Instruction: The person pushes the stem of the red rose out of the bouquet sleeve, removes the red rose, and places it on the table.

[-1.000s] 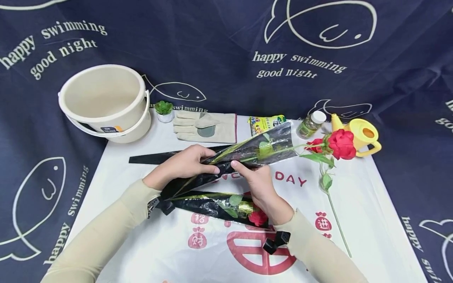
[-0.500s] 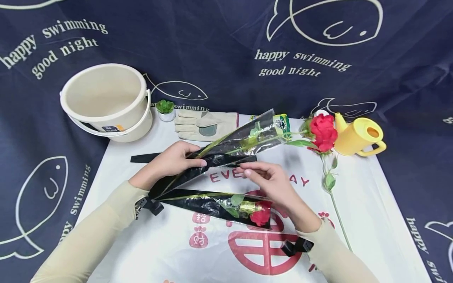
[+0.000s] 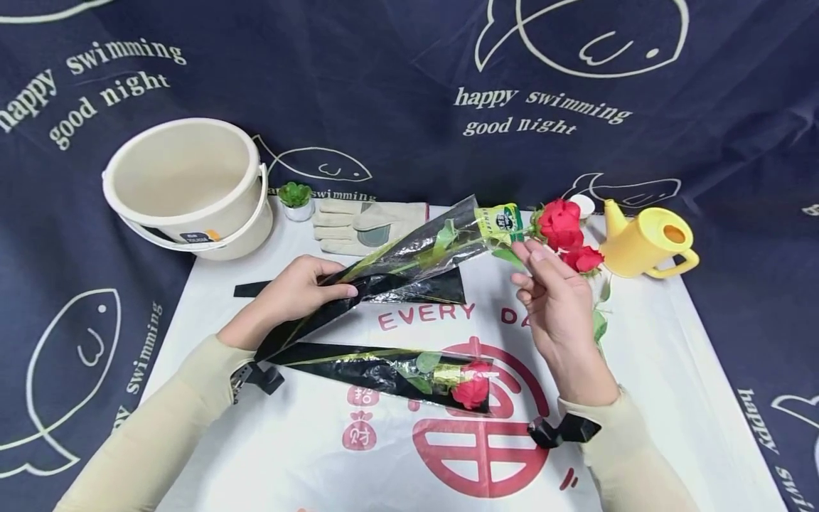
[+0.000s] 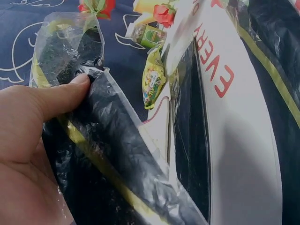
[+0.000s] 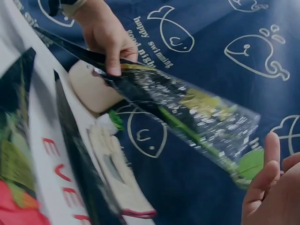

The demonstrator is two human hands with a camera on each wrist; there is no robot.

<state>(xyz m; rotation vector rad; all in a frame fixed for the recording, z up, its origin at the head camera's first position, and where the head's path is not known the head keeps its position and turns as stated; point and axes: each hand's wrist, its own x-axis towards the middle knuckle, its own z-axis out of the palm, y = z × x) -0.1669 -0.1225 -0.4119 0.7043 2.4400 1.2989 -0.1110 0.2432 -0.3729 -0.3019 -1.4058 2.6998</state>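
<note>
My left hand (image 3: pixel 297 295) grips a black and clear flower sleeve (image 3: pixel 412 245) low down, its thumb (image 4: pixel 70 93) across the film in the left wrist view. A rose stem (image 5: pixel 180 124) runs inside, and the red rose (image 3: pixel 558 224) sticks out past the sleeve's wide end. Just below that bloom is my right hand (image 3: pixel 563 320), fingers extended beside a green leaf (image 5: pixel 251 163), nothing visibly pinched. A second wrapped rose (image 3: pixel 470 387) lies on the table nearer me. Behind the held sleeve lies another black sleeve (image 3: pixel 441 288).
Another red rose (image 3: pixel 582 259) lies by the yellow watering can (image 3: pixel 646 242). Along the back stand a beige bucket (image 3: pixel 185 185), a small potted plant (image 3: pixel 297 203), work gloves (image 3: pixel 365 227), a yellow-green packet (image 3: pixel 502 222) and a white-capped jar (image 4: pixel 149 35).
My right hand has let go of the sleeve and moved right and up to the rose head. My left hand, with the sleeve and rose, has shifted left.
</note>
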